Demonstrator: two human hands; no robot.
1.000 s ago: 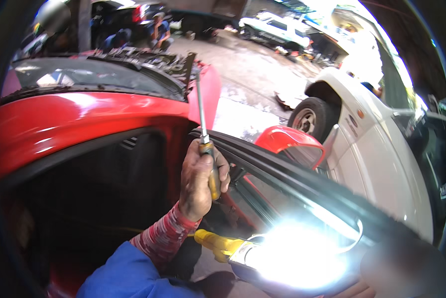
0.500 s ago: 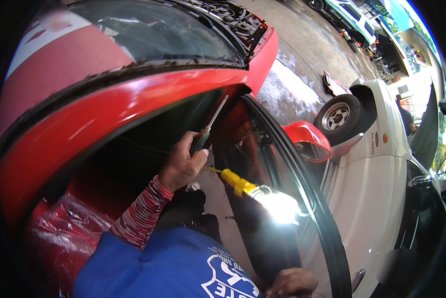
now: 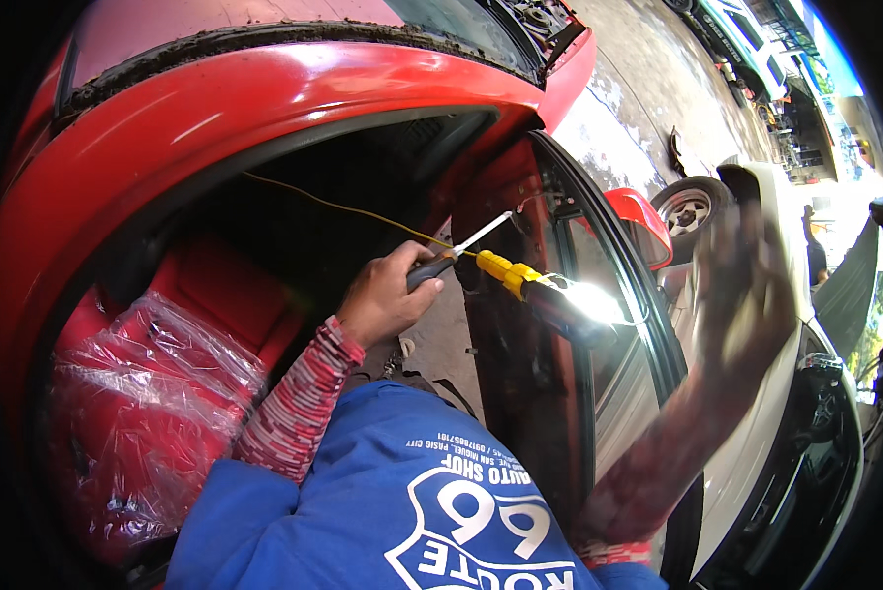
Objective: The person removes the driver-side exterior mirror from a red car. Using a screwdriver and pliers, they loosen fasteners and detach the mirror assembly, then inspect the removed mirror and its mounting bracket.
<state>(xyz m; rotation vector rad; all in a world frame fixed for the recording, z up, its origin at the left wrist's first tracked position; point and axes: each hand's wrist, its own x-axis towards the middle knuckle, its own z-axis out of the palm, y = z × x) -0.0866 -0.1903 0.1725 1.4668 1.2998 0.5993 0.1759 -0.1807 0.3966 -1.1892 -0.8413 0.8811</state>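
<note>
The left hand (image 3: 387, 300) is holding the screwdriver (image 3: 446, 262) left of the lamp (image 3: 551, 298); the right hand (image 3: 744, 280) is hovering right of it — blurred, grip indeterminable.

The screwdriver (image 3: 481, 235) in the left hand (image 3: 387, 300), steep before, now leans well rightward, its shank appearing nearer the work lamp (image 3: 508, 274). The right hand (image 3: 741, 285), earlier low by the car door (image 3: 520, 369), is raised and motion-blurred.

The exposed engine bay (image 3: 543, 18), lit work lamp (image 3: 557, 294) and screwdriver (image 3: 479, 237) show a car repair workshop.
</note>
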